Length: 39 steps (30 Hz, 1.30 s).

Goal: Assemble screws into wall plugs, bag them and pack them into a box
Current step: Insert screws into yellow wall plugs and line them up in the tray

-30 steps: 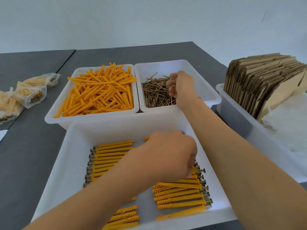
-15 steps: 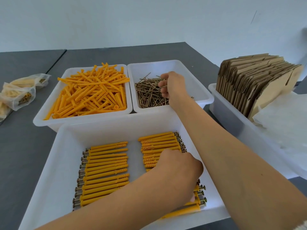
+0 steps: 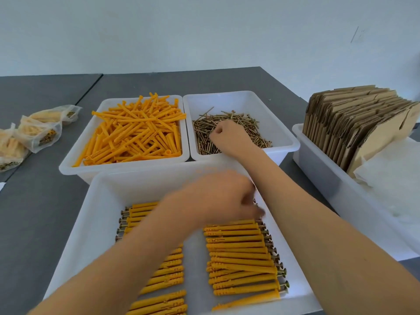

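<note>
A dark grey table (image 3: 34, 223) fills the view from the head camera, with a pale wall behind it. Nearest the person sits a large white tray (image 3: 91, 235) holding two columns of assembled orange plugs with screws (image 3: 241, 253) laid side by side, screw heads pointing outward. At the right edge a long white bin (image 3: 322, 178) holds a row of flattened cardboard boxes (image 3: 354, 123) standing on edge, with white sheet material in front of them. Behind the large tray, two smaller white bins stand touching: the left one (image 3: 75, 164) is heaped with loose orange wall plugs (image 3: 136, 135), the right one (image 3: 281, 137) holds a pile of loose brass screws (image 3: 250, 128). At the far left lie filled clear bags (image 3: 38, 133) of plugs and screws. The right hand (image 3: 227, 137) rests in the screw pile with fingers curled; whether it pinches a screw cannot be told. The left hand (image 3: 216, 196), blurred, hovers over the large tray's far end, fingers bent downward; its grasp cannot be told.
</note>
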### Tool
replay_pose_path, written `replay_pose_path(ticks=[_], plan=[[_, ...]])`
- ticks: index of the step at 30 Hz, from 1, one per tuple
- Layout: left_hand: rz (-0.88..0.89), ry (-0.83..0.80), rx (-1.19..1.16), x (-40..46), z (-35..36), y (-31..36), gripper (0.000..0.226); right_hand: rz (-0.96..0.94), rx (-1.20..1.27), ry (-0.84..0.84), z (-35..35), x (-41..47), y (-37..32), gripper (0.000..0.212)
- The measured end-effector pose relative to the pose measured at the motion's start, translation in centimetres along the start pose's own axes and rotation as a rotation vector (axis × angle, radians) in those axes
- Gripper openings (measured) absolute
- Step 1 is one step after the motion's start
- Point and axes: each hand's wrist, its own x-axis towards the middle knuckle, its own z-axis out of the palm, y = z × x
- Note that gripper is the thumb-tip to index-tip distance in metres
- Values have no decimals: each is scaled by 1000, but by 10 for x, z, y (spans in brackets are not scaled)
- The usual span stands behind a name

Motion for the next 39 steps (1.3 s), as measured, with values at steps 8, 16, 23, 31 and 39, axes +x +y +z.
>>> replay_pose_path(ticks=[8, 16, 23, 31, 39], plan=[[-411, 681, -57, -22, -39, -101, 14, 81, -354, -388, 7, 8, -13, 30], [-684, 320, -194, -23, -22, -144, 30, 49, -309, -388, 4, 2, -17, 27], [-627, 366, -279, -22, -23, -144, 23, -62, -113, -29, 2, -10, -9, 20], [-619, 434, -366, -19, -21, -147, 32, -65, 217, 239, -1, -6, -14, 19], [-495, 832, -524, -18, -24, -135, 18, -163, 371, 385, -1, -10, -25, 31]])
